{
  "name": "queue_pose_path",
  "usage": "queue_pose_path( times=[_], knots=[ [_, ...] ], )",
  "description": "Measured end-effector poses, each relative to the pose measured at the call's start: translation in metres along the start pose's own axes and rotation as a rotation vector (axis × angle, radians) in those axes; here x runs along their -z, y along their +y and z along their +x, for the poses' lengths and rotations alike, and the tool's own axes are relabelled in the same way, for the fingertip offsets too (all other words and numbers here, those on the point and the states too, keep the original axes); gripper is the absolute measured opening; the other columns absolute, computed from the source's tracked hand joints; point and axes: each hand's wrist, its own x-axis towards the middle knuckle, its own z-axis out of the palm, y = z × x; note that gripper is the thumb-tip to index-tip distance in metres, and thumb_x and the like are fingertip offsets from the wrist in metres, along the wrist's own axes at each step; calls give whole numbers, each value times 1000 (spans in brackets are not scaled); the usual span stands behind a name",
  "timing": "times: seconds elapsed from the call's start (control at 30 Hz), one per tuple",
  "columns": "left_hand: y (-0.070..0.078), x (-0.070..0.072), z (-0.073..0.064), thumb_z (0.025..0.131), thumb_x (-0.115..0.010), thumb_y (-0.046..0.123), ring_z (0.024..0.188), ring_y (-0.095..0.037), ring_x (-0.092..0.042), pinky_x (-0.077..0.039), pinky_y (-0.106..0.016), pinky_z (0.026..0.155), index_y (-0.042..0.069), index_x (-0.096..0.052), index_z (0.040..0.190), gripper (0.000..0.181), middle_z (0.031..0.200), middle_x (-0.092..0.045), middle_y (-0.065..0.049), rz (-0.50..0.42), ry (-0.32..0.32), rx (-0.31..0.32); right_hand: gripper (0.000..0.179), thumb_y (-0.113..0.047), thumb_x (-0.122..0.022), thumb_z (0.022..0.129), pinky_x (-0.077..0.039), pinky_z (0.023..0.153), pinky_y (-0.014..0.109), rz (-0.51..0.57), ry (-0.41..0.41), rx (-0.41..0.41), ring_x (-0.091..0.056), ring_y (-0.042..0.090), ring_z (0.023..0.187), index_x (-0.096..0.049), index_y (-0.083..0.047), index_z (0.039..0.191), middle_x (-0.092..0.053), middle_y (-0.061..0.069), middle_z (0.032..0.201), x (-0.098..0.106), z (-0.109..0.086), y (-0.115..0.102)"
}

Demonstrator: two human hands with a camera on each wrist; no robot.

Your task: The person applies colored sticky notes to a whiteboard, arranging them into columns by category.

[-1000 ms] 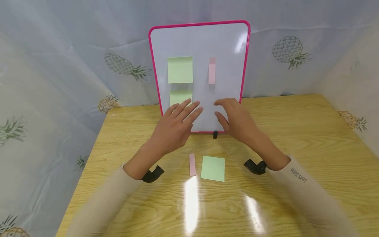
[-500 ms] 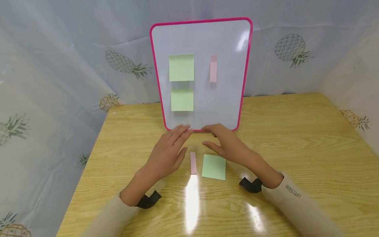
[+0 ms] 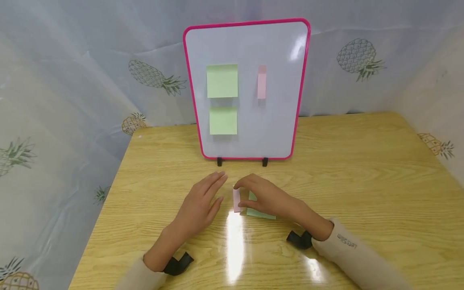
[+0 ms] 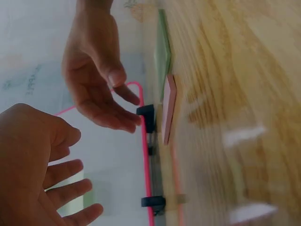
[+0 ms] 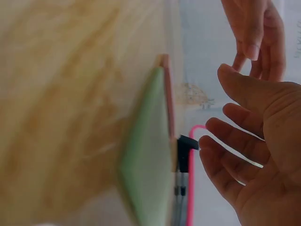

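Note:
My right hand [image 3: 270,196] hovers low over the pink sticky-note pad [image 3: 237,199], thumb and fingers apart with nothing between them. Below that palm lies the square green sticky-note pad [image 3: 262,214], partly hidden in the head view. Both wrist views show a gap between the hand and the pads, the green pad [image 5: 153,150] being thick and blurred in the right one. To the left of the pink pad, my left hand [image 3: 195,203] is held above the table with loose fingers, holding nothing. Its spread fingers [image 4: 68,186] show in the left wrist view.
Behind the hands stands a whiteboard [image 3: 277,129] with a pink frame, held by black stand feet [image 3: 265,162]. Stuck on it are an upper green note [image 3: 222,81], a lower green note [image 3: 223,121] and a pink strip [image 3: 262,82]. A pineapple-print curtain [image 3: 156,36] hangs behind the table.
Both hands have drawn back from the whiteboard toward the table's front. The right hand has moved down and left over the pads; the lower green note is now uncovered.

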Motion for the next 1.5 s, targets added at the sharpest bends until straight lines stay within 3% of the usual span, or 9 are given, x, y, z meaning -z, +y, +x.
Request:
queue_pose_path(
  times=[0.23, 0.47, 0.73, 1.0, 1.23, 1.5],
  knots=[
    [3, -12, -13, 95, -53, 14, 130, -30, -42, -40, -47, 101, 1, -45, 139, 47, 141, -46, -12, -42, 1, 2, 43, -29, -78, 80, -47, 86, 27, 3, -37, 29, -50, 11, 103, -62, -10, 116, -57, -2, 115, -17, -2, 3],
    [4, -19, -20, 85, -64, 5, 127, -30, -46, -40, -46, 101, 1, -49, 137, 54, 137, -50, -12, -74, -8, -1, 40, -27, -79, 79, -44, 91, 28, -30, -33, 95, -48, 14, 107, -63, -9, 109, -58, -1, 115, -27, 0, 6],
    [3, -18, -27, 84, -67, 6, 125, -29, -47, -44, -47, 96, 3, -53, 133, 51, 132, -53, -11, -66, -43, 12, 28, -22, -78, 80, -46, 90, 28, -103, 31, 163, -51, 18, 106, -66, -6, 100, -59, 4, 113, -29, 0, 6],
    [5, -14, -31, 85, -65, 6, 126, -28, -47, -42, -44, 100, 2, -55, 130, 45, 133, -54, -10, -84, -70, 22, 20, -24, -69, 89, -48, 88, 25, -126, -8, 79, -54, 14, 108, -69, -10, 103, -60, 1, 114, -25, 0, 1],
    [5, -12, -35, 90, -59, 9, 124, -29, -48, -42, -44, 100, 1, -57, 125, 37, 130, -55, -12, -103, -54, 0, 8, -10, -65, 91, -51, 79, 23, -130, 33, 84, -60, 10, 90, -72, -10, 94, -65, -3, 94, -23, 2, -3],
    [4, -14, -39, 85, -64, 6, 123, -27, -50, -42, -41, 100, 2, -59, 125, 40, 129, -56, -10, -104, -103, -58, 10, -17, -71, 87, -47, 63, 18, -82, 59, -15, -54, 0, 69, -70, -18, 77, -58, -15, 71, -24, 7, -6]
  ],
)
